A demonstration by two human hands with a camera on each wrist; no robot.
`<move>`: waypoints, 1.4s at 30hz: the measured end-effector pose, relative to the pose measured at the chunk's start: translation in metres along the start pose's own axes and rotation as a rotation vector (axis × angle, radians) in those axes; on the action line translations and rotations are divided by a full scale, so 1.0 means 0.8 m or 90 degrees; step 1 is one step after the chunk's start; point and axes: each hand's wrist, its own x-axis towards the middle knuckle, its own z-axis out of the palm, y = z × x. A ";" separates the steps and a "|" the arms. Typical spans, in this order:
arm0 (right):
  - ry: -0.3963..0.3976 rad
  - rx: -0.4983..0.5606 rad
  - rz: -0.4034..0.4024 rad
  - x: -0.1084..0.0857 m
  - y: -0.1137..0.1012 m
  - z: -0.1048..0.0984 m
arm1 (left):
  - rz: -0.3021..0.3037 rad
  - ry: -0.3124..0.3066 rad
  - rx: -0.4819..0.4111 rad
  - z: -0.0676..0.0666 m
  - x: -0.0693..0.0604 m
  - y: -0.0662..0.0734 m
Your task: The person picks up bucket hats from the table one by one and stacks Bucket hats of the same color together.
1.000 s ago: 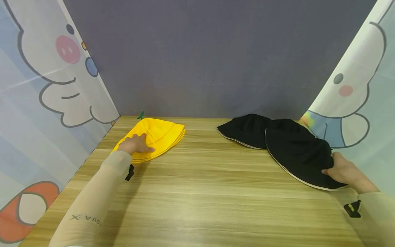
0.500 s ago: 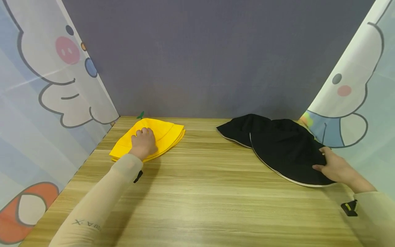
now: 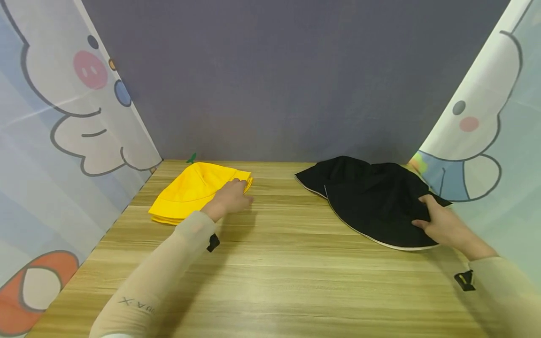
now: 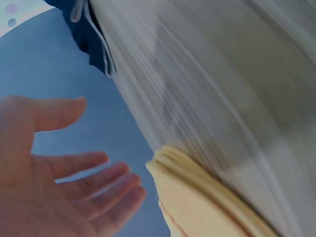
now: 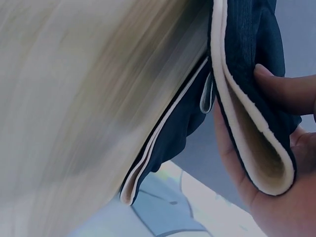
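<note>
In the head view, yellow bucket hats (image 3: 190, 190) lie flat in a stack at the left of the table, a green sprout (image 3: 192, 158) at their far edge. My left hand (image 3: 230, 197) is over the stack's right end; the left wrist view shows its fingers extended, with nothing held, beside the folded yellow brim (image 4: 207, 197). On the right, my right hand (image 3: 444, 223) grips a folded black bucket hat (image 3: 380, 213) with pale brim trim, thumb on top and fingers beneath. A second black hat (image 3: 338, 169) lies partly hidden behind it.
The wood-grain table (image 3: 270, 277) spreads between the hats and toward me. A grey panel (image 3: 274, 84) stands at the back. Cartoon-printed curtains (image 3: 38, 173) hang at the left and right sides.
My left hand has slid rightward across the yellow stack to its right end. My right hand has drawn the front black hat leftward, so it overlaps the rear one more.
</note>
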 end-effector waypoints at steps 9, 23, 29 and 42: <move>0.005 0.009 -0.029 0.011 -0.023 0.010 | 0.106 0.020 -0.078 0.020 0.025 0.031; 0.082 0.051 -0.157 0.032 -0.066 0.030 | 0.167 -0.033 -0.073 0.060 0.043 0.067; 0.093 0.067 -0.190 0.041 -0.085 0.039 | 0.150 -0.057 -0.111 0.062 0.045 0.069; 0.042 0.119 -0.210 0.067 -0.130 0.058 | 0.115 -0.048 -0.201 0.065 0.046 0.068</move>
